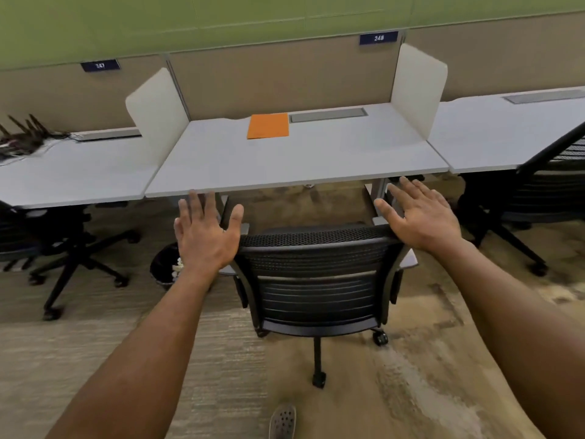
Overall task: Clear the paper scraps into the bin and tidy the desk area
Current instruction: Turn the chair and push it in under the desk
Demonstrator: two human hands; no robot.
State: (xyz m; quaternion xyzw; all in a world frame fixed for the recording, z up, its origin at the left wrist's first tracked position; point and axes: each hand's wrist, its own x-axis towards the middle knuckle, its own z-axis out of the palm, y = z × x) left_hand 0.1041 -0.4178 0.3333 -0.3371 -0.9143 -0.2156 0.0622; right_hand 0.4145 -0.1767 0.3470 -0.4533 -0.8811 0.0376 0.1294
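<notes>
A black mesh office chair [316, 280] stands in front of the grey desk [316, 153], its back towards me. My left hand [205, 232] hovers open with fingers spread just left of the chair's backrest top. My right hand [421, 213] is open too, above the backrest's right corner, apart from it or barely touching. An orange folder [268, 125] lies flat at the back middle of the desk. A black bin [164, 264] sits on the floor left of the chair, partly hidden by my left wrist, with white paper scraps [178, 268] inside.
White side dividers [158, 112] [418, 87] flank the desk. Neighbouring desks stand left and right, each with a black chair [72, 245] [538, 191]. Tangled cables [22, 141] lie at far left. My shoe [282, 421] shows on the carpet below.
</notes>
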